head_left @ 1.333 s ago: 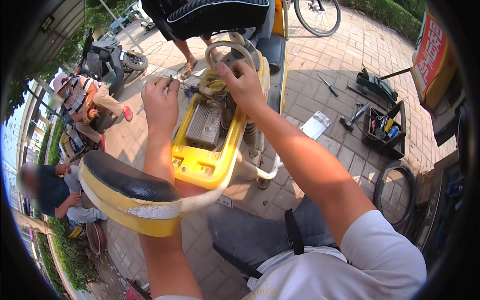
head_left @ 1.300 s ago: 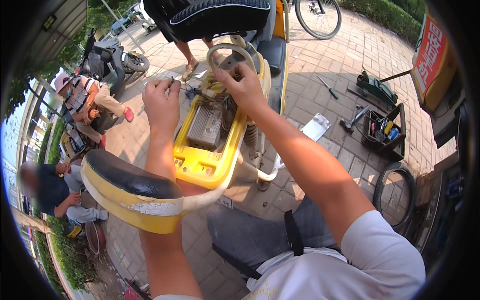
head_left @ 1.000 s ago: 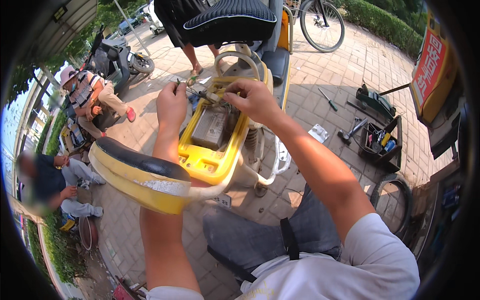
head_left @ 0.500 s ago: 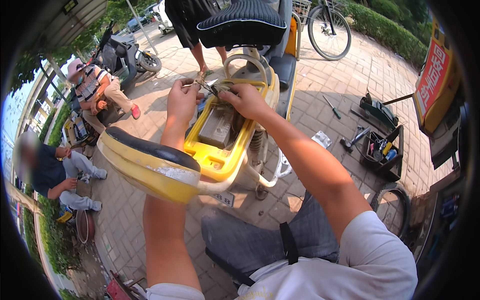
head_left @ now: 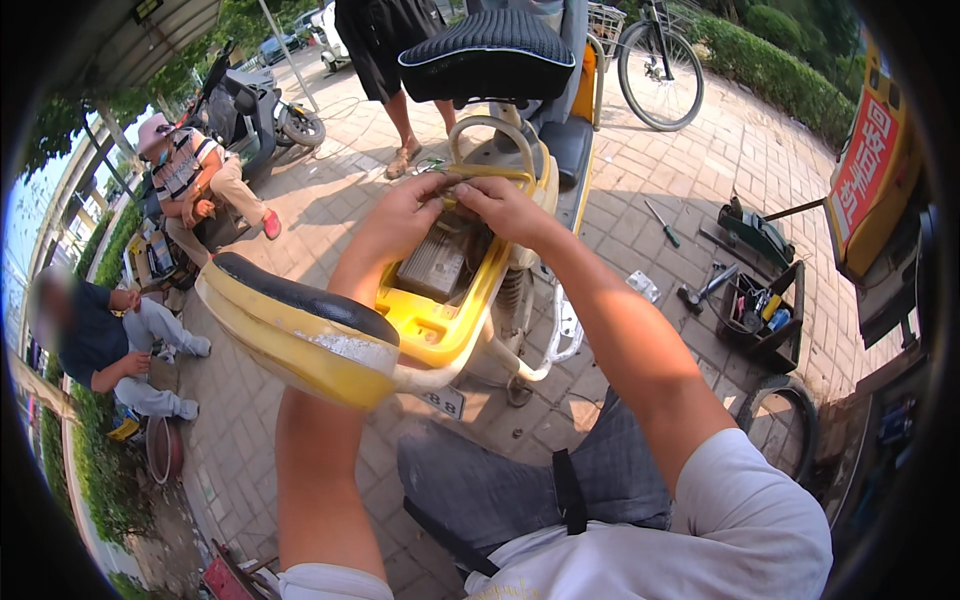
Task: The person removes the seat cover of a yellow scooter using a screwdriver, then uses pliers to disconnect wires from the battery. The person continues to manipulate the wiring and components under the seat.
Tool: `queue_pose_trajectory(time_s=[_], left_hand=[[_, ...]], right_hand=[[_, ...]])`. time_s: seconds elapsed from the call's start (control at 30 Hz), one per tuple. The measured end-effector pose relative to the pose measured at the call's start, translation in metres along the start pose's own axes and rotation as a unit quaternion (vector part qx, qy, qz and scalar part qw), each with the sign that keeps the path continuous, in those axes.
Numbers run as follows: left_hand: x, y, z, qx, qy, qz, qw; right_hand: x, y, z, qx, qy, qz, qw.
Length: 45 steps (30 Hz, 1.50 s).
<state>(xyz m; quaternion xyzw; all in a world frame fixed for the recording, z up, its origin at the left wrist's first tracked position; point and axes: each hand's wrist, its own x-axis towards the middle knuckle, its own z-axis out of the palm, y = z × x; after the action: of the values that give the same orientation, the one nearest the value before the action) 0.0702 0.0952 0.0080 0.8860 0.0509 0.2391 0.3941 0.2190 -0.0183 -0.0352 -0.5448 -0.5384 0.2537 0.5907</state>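
Observation:
My left hand (head_left: 404,212) and my right hand (head_left: 500,208) meet over the far end of the yellow seat compartment (head_left: 432,338) of a scooter. Both have their fingers pinched on thin wires (head_left: 432,165), mostly hidden behind the fingers; loose ends stick out past my left hand. Below the hands, a silvery ribbed metal box (head_left: 434,264) lies inside the compartment. The black seat (head_left: 487,60) is tipped up beyond it. Over my left forearm juts a yellow padded backrest (head_left: 300,320).
To the right on the paving lie a screwdriver (head_left: 664,224), a hammer (head_left: 708,290), an open toolbox (head_left: 765,318) and a tire (head_left: 783,425). Two people sit at the left, one in a dark shirt (head_left: 92,335). Another person's legs (head_left: 400,115) stand beyond the scooter.
My left hand has turned and moved right, closing in on my right hand. The wires that showed between the hands are now largely covered by fingers.

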Motion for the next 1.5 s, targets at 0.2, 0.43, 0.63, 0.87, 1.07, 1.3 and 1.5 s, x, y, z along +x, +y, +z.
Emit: queue_pose_trajectory(time_s=[0.2,0.43,0.63,0.87,1.07,1.3,1.5], left_hand=[[-0.002,0.012,0.0,0.165,-0.023,0.007,0.986],[-0.005,0.017,0.0,0.192,-0.066,-0.045,0.978],[-0.002,0.021,0.005,0.154,-0.082,-0.032,0.984],[-0.004,0.027,0.001,0.243,-0.083,-0.017,0.966],[0.002,0.029,0.008,0.262,-0.073,-0.012,0.962],[0.0,0.024,0.007,0.256,-0.065,0.006,0.964],[0.002,0.027,0.006,0.284,-0.081,-0.018,0.955]], right_hand=[[-0.004,0.006,-0.006,0.059,-0.022,-0.001,0.998],[-0.005,0.002,-0.013,0.068,-0.077,0.015,0.995],[-0.008,-0.004,-0.011,0.042,-0.046,-0.009,0.998],[-0.007,-0.009,-0.014,0.024,-0.108,-0.022,0.994],[-0.009,-0.006,-0.025,0.058,-0.124,-0.003,0.991],[-0.011,-0.009,-0.017,0.106,-0.083,0.023,0.991],[-0.01,-0.01,-0.019,0.066,-0.1,-0.003,0.993]])
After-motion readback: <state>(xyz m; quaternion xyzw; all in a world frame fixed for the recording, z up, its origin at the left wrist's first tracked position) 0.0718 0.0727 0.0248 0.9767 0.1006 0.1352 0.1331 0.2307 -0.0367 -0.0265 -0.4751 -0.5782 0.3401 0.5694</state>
